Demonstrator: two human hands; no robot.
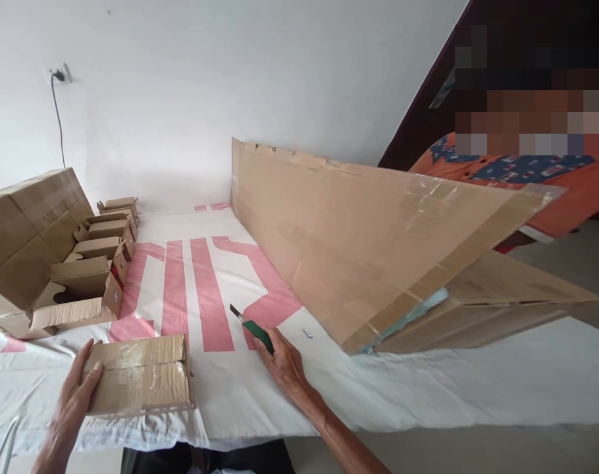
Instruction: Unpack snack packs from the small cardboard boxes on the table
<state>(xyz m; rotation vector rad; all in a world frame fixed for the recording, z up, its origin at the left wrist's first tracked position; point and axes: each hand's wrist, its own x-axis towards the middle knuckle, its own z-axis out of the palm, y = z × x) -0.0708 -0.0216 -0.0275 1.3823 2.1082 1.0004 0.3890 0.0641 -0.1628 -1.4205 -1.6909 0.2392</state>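
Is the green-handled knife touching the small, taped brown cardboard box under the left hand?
No, the right hand holds the green-handled knife apart from the taped brown box.

Taped carton (141,376) (brown), green cutter (258,335), blade (235,310) out

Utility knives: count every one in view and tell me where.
1: the green utility knife, held in the right hand. Others could be hidden behind the large cardboard box.

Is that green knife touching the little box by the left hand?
Apart. The head view shows pink-and-white cloth between the green knife in the right hand and the little box.
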